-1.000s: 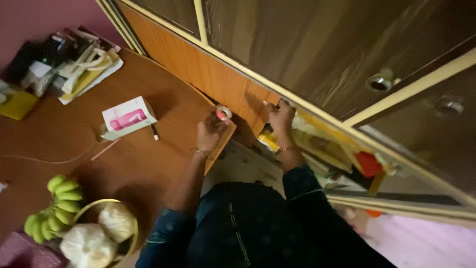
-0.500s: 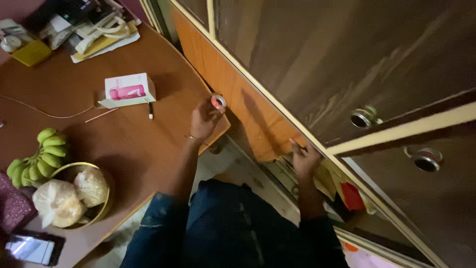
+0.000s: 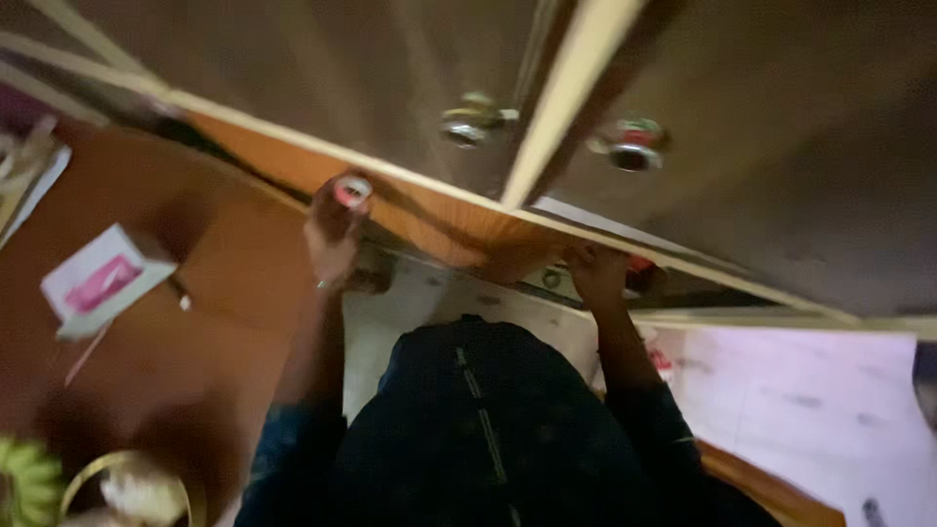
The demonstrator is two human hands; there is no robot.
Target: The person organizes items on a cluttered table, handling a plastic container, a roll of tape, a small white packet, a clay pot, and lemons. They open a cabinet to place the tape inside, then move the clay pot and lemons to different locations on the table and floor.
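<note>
Since half a second ago the view has swung sharply: the cupboard doors [image 3: 390,68] now fill the top of the picture, the table [image 3: 224,283] has slid to the left, and everything is smeared by the motion. Against that, the left hand [image 3: 334,229] has kept its small roll of tape [image 3: 352,189], raised close to the lower edge of the cupboard, above the corner of the table. Its fingers are curled round the roll, pinching it at the top, with the pinkish core facing the camera. Meanwhile the right hand [image 3: 597,275] has gone in under the cupboard's lower edge, near a red thing [image 3: 639,263] on the shelf below; its fingers are bent inward, but blur and shadow hide whether they grip anything, so I cannot tell.

Two round metal knobs [image 3: 468,122] sit on the doors above both hands, well apart from them. On the table lies a white box with a pink picture [image 3: 102,281], and at the bottom left a basket rim [image 3: 98,468] shows beside green bananas [image 3: 24,483].

As a judgement, the step in hand looks like holding the tape ready in one hand while the other feels about in the low shelf. Any next move there would call for a steadier view and a firm pinch on the roll.
</note>
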